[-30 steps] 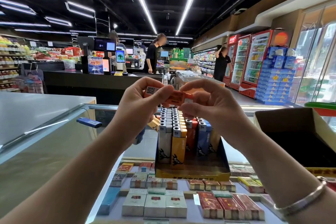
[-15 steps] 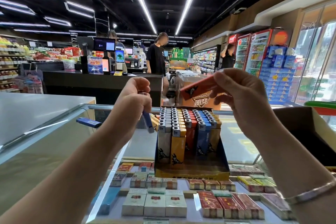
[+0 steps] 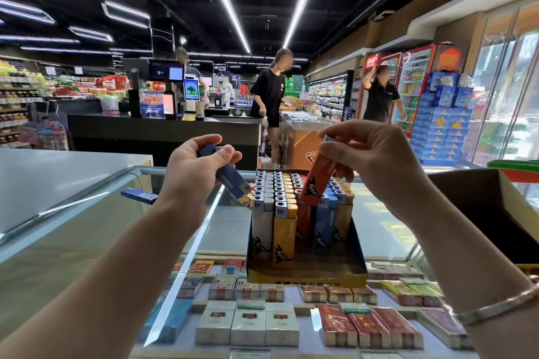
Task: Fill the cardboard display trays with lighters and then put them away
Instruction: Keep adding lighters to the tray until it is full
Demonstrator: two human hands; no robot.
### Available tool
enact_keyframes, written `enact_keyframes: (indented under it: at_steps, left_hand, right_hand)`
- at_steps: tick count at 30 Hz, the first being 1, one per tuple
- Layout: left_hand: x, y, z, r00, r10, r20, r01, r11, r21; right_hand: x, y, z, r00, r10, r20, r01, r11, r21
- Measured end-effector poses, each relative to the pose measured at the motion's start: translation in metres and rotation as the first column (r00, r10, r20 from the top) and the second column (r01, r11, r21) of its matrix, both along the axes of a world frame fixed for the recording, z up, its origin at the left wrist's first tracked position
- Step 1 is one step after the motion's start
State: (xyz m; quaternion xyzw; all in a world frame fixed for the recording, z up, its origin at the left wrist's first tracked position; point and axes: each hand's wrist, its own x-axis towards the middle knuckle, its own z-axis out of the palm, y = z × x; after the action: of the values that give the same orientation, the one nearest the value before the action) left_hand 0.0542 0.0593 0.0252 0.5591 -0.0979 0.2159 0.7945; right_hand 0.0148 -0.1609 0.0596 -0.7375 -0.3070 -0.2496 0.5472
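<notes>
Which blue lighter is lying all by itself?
Start at the glass counter, where the tray of upright lighters stands. Look left, past the left hand, toward the counter's far left edge. The blue lighter lies flat there on the glass, alone, while every other lighter stands in the tray or is held.

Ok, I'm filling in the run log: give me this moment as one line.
right hand: lowers orange lighter into tray | left hand: holds blue lighter | tray: nearly full

Supermarket interior seen under a black ceiling.
Long strip lights [image 3: 224, 6] are mounted overhead; drink fridges [image 3: 414, 79] are ranged along the right wall.
</notes>
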Motion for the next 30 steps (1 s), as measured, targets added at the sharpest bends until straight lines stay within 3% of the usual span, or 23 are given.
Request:
enact_keyframes:
  at_steps: [4, 8, 13, 24, 30]
  left_hand:
    - [0.001, 0.000, -0.001, 0.999, 0.019, -0.034, -0.018, 0.999, 0.032]
    - [0.000, 0.000, -0.002, 0.996, 0.090, -0.009, -0.088, 0.987, 0.133]
    - [-0.001, -0.001, -0.002, 0.990, 0.140, 0.021, -0.141, 0.970, 0.197]
    - [-0.003, -0.002, 0.000, 0.986, 0.165, 0.011, -0.163, 0.962, 0.220]
    - [-0.005, -0.004, -0.001, 0.989, 0.151, -0.004, -0.147, 0.970, 0.192]
  right_hand:
    - [0.003, 0.003, -0.004, 0.998, -0.046, 0.035, 0.051, 0.986, -0.161]
    - [0.007, 0.006, -0.010, 0.992, -0.112, 0.057, 0.125, 0.909, -0.398]
    - [0.008, 0.008, -0.012, 0.992, -0.095, 0.083, 0.124, 0.837, -0.532]
    - [0.013, 0.012, -0.021, 0.979, -0.095, 0.181, 0.190, 0.752, -0.631]
    - [0.015, 0.009, -0.021, 0.991, -0.092, 0.101, 0.135, 0.749, -0.648]
